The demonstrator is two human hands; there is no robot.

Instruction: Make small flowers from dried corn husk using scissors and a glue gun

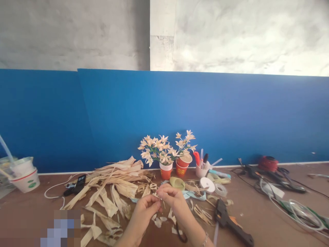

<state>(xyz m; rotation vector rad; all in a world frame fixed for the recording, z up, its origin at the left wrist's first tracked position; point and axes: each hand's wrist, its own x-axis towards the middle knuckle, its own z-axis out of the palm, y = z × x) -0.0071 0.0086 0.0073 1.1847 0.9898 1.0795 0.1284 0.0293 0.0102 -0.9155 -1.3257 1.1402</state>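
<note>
My left hand [146,212] and my right hand [171,199] meet above the front middle of the table. Fingertips of both are pinched closed around something small and pale, mostly covered by the fingers. A thin light stem or strip shows just below them; I cannot make out its kind. Under the hands lie small cut husk scraps [158,221]. Dried corn husks [120,185] are heaped to the left. Behind the hands, pale husk-like flowers [159,145] on green stems stand in a red-and-white paper cup [166,170].
A black glue gun [228,221] lies right of my right arm. Near it are a white spool [207,185], a clear tape roll [221,189] and a pen cup [202,170]. Cables [290,212] tangle at far right. White tubs [25,176] stand at left; a blue panel [123,109] runs behind.
</note>
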